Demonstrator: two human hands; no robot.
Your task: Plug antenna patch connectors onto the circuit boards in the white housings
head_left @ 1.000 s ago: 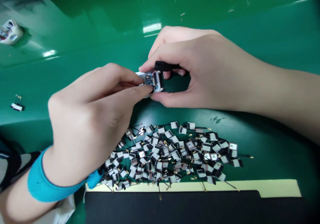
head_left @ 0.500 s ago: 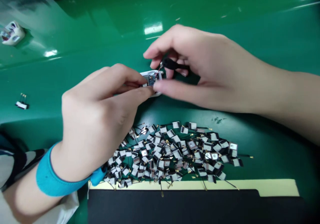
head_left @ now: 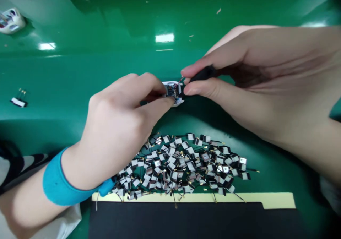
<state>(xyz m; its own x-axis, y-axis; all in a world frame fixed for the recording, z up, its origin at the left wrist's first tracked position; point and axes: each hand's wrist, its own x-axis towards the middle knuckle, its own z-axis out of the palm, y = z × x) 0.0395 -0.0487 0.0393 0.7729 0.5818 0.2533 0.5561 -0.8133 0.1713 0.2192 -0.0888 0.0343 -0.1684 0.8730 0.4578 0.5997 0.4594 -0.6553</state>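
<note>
My left hand [head_left: 119,121], in a blue wristband, closes its thumb and fingers on a small white casing [head_left: 182,102] with a circuit board [head_left: 172,90] inside. Its fingers cover the casing's left part. Beyond the casing's right end, my right hand [head_left: 239,68] pinches a dark, rounded black piece [head_left: 204,74] between thumb and forefinger. A thin red wire [head_left: 181,79] runs between the board end and the pinching fingertips. What kind of part the black piece is I cannot make out.
A heap of small grey-and-black antenna-like parts with thin cables [head_left: 183,164] lies below the hands. A yellow strip [head_left: 266,200] and a black sheet [head_left: 173,221] border it. Three parts [head_left: 18,102] stand at left; a white shell [head_left: 12,20] sits at upper left.
My right hand has turned and drawn right, its fingers now closed about the black piece that hung near its palm. My left hand and the casing appear slightly further right.
</note>
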